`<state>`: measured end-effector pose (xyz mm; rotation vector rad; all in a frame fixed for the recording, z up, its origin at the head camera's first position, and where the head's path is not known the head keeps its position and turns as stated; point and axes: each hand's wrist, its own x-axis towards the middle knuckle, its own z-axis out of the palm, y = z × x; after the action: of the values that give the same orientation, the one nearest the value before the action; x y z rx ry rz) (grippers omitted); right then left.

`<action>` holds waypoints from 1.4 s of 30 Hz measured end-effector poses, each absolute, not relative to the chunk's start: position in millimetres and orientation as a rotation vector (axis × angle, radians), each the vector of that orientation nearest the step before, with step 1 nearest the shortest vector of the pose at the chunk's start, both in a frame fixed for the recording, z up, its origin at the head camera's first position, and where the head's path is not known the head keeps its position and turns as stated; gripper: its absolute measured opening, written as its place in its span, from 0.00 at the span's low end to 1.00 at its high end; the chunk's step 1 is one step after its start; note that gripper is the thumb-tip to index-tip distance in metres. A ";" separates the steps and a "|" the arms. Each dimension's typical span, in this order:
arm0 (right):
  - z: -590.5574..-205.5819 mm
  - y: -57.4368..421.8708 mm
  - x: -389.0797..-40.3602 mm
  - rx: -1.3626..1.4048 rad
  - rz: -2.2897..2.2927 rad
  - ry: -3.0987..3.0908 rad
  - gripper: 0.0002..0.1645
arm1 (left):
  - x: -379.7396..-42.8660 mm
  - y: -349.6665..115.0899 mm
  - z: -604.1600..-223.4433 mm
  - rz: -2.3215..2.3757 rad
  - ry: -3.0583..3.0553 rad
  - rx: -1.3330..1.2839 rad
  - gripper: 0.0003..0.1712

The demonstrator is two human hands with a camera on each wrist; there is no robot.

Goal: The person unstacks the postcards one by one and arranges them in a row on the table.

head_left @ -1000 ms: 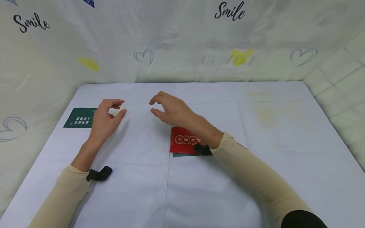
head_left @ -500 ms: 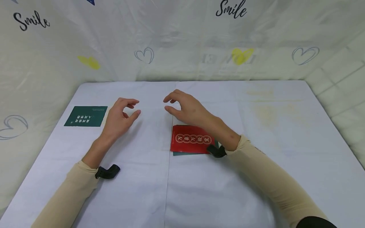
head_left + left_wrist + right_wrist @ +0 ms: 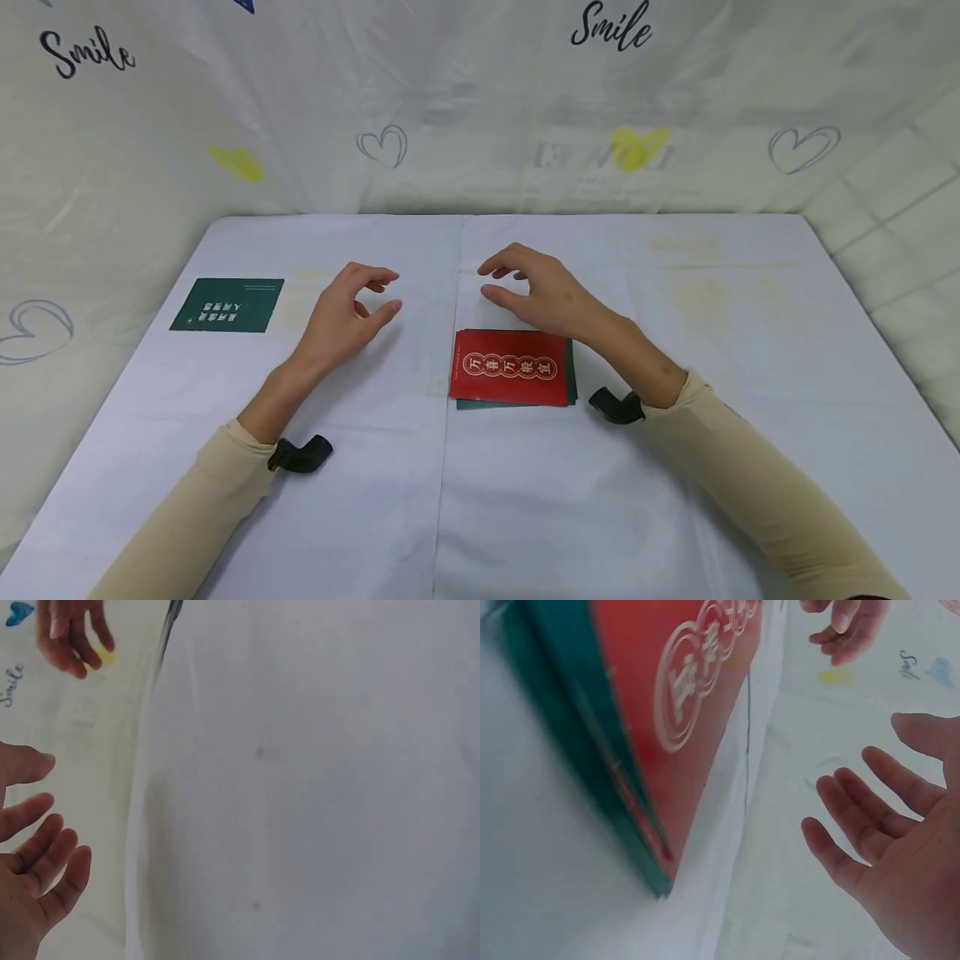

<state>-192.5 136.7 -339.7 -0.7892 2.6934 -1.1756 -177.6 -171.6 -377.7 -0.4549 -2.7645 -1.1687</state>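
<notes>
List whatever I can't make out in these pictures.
Faces of the green layers, head view: hidden by the red card on top.
Exact layer count in that stack, right wrist view: edges blurred.
Small print on the separate green card, head view: too small.
Part of the left hand, left wrist view: cut off by the left edge.

In the head view, we saw only slivers of green card (image 3: 572,375) under the red card (image 3: 510,367), and could not count the layers. Small print (image 3: 260,287) on the lone green card (image 3: 227,305) was too tiny for us to read. Both sleeves (image 3: 183,500) ran off the bottom edge. In the right wrist view, we found the stack (image 3: 641,712) blurred and cut by the top edge, the right hand (image 3: 915,859) clipped by the right. The left wrist view cut off part of the left hand (image 3: 30,881).
</notes>
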 end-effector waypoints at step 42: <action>-360.3 193.6 -164.2 -0.684 -1.042 2.656 0.25 | -173.5 -113.2 -382.7 -1.169 -3.016 -0.829 0.32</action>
<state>-164.2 193.6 -360.3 -0.6840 2.6558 -1.0418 -173.5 -113.2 -382.7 -0.8289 -3.0157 -1.1687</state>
